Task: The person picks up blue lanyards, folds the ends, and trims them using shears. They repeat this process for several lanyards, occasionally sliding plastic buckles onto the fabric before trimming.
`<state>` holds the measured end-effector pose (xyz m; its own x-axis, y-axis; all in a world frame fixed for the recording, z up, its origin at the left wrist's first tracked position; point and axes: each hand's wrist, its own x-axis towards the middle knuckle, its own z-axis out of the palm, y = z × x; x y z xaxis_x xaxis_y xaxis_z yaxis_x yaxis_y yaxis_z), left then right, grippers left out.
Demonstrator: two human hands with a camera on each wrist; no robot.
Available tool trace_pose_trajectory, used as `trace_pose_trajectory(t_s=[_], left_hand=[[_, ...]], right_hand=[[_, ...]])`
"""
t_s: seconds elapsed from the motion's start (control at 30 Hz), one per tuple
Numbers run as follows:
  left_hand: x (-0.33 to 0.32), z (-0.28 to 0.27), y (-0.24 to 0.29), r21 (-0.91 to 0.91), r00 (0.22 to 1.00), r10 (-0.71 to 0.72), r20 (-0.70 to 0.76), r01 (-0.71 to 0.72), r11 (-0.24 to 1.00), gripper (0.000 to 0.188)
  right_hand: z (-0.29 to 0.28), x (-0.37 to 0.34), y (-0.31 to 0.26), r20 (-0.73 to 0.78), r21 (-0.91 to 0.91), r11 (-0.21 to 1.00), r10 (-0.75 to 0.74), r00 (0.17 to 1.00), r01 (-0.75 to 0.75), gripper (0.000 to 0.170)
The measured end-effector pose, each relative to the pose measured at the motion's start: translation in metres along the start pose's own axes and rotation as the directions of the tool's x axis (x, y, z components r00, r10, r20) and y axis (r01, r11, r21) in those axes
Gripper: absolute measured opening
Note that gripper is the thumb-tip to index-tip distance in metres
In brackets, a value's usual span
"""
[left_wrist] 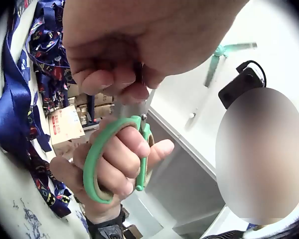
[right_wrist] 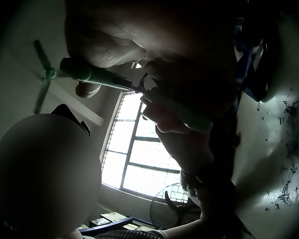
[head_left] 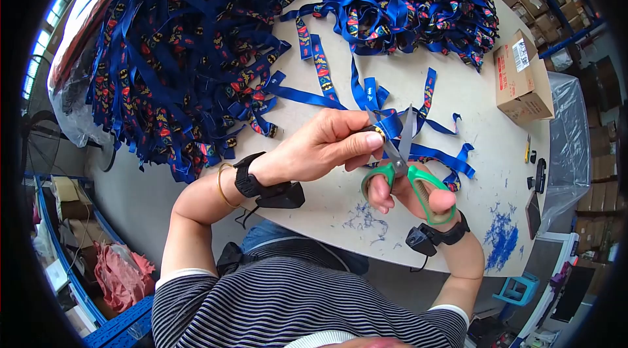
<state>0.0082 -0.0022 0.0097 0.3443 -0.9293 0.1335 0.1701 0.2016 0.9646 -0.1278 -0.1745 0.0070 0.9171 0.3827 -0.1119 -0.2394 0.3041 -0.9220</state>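
Two hands over the table [head_left: 314,201]: the left hand [head_left: 330,142] is pinching a printed blue strap [head_left: 388,127], and the right hand [head_left: 418,197] has its fingers through the green-handled scissors [head_left: 399,163], blades spread around that strap, just beside the left fingertips.

Two hands [head_left: 340,142] and one pair of scissors [head_left: 399,159] meet over one bench [head_left: 464,217], with two heaps of printed ribbons [head_left: 418,8] beyond them, the strands too tangled to count. Right of the hands sit one cardboard box [head_left: 515,83] and one yellow cutter [head_left: 527,149]. Two black wrist devices [head_left: 282,195], one per arm, and one bangle [head_left: 222,184] complete the count.
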Motion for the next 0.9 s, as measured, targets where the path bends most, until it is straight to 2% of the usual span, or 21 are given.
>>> trace_pose_trajectory(t_s=[0.17,0.3,0.33,0.47,0.6,0.77,0.83,0.9], left_hand=[[0.002,-0.002,-0.004,-0.073,1.0,-0.01,0.022,0.012,0.997,0.031],[0.002,-0.004,-0.004,0.087,1.0,-0.012,0.002,0.012,0.996,0.03],[0.003,-0.003,-0.004,0.067,1.0,-0.013,-0.019,0.014,0.998,0.03],[0.003,0.011,-0.006,-0.007,0.996,-0.027,-0.087,0.026,1.0,0.032],[0.003,0.014,-0.001,-0.024,1.0,0.001,-0.018,-0.001,1.0,0.032],[0.003,0.006,0.005,-0.104,0.999,-0.049,0.023,0.051,0.993,0.03],[0.002,0.011,0.003,-0.124,0.998,-0.064,-0.002,0.063,0.99,0.031],[0.001,0.016,-0.001,-0.1,0.999,-0.022,-0.036,0.018,0.995,0.031]], right_hand=[[-0.004,0.001,0.001,0.02,-0.017,1.0,-0.006,1.0,0.007,0.1],[0.0,0.001,-0.002,-0.019,-0.073,0.997,0.024,1.0,-0.026,0.107],[0.002,0.002,-0.003,-0.044,-0.092,0.995,0.027,0.999,-0.031,0.109],[0.008,0.003,-0.003,-0.053,-0.004,0.999,-0.04,0.998,0.04,0.114],[0.004,-0.004,-0.004,-0.01,0.063,0.996,-0.067,0.998,0.067,0.115],[0.011,-0.006,-0.006,-0.017,0.212,0.972,-0.104,0.994,0.105,0.111],[0.008,-0.004,-0.004,0.036,0.268,0.958,-0.111,0.993,0.098,0.11],[0.006,-0.001,-0.002,0.081,0.285,0.954,-0.12,0.989,0.092,0.108]])
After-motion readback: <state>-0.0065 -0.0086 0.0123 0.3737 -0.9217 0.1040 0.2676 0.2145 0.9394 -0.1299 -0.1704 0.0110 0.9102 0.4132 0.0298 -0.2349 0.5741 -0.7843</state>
